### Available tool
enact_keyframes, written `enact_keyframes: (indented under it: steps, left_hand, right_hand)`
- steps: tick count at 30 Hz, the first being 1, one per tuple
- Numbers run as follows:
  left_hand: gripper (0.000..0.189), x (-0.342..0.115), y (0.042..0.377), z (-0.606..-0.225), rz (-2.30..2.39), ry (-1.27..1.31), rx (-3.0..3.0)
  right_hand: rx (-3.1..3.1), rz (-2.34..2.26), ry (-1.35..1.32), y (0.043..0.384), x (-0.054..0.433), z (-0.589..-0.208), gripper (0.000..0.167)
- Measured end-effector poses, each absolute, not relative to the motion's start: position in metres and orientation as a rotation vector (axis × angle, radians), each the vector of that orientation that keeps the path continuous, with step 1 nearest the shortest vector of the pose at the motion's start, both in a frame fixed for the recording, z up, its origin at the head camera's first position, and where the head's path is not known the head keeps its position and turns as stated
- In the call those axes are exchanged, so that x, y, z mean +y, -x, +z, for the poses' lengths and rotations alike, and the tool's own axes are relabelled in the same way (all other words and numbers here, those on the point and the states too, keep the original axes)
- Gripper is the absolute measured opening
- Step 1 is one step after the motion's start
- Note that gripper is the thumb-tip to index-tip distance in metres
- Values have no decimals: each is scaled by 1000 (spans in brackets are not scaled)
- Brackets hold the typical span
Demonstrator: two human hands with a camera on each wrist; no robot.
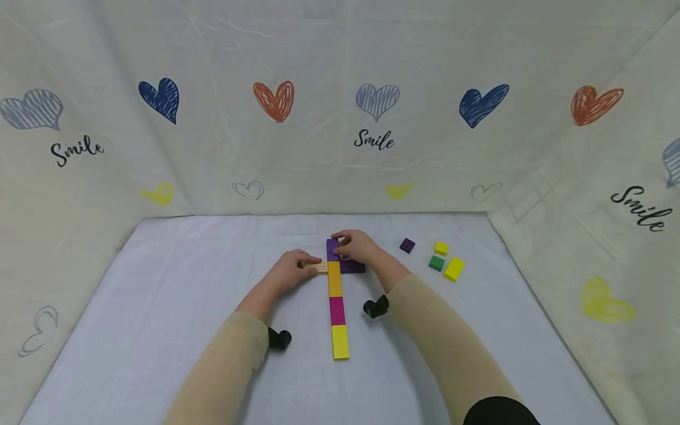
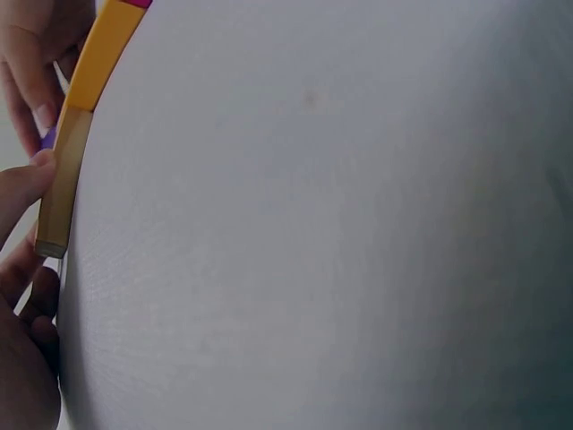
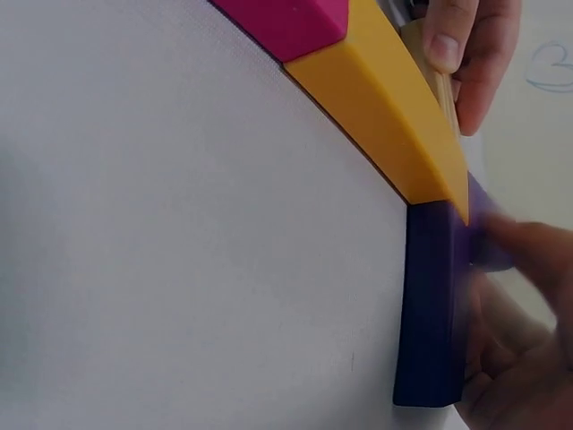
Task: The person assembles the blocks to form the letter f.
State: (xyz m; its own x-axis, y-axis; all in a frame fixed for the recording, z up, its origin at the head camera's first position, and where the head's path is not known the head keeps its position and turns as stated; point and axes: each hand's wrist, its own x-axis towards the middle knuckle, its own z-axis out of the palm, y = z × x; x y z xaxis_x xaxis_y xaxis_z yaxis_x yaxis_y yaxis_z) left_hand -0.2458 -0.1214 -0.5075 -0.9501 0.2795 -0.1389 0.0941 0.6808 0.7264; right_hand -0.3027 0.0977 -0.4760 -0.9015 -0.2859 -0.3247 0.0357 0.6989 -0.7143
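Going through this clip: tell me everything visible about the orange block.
The orange block is a plain, smooth, straight-edged oblong, perhaps painted wood. It lies flat on the white cloth, lengthwise in a column, its near end meeting the magenta block. By its far end, the wooden block adjoins its left side and the dark purple block its right. The purple block sits just beyond; whether they touch is unclear.

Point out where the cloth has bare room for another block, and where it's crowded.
Bare cloth: between left sleeve and left edge; between right sleeve, loose blocks and right edge; between the sleeves, nearer than the row's yellow block.

Crowded: far end of the orange block, where left hand holds the wood piece and right hand the upper purple block.
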Motion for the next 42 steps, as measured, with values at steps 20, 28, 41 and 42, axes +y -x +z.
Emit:
enact_keyframes:
  steps: [20,28,41,42]
  left_hand:
    - [28,-120,243,-504,1140,-304,2655]
    - [28,-121,244,-505,1134,-290,2653]
    - [29,-121,245,-506,1137,-308,2656]
    - [29,-121,245,-506,1137,-306,2657]
  right_hand:
    - [2584,-968,227,294,99,-472,42]
    - [2621,-1059,223,294,111,-469,41]
    - [2669,-1147,209,281,151,-461,40]
    - [2673,-1142,206,279,156,-459,41]
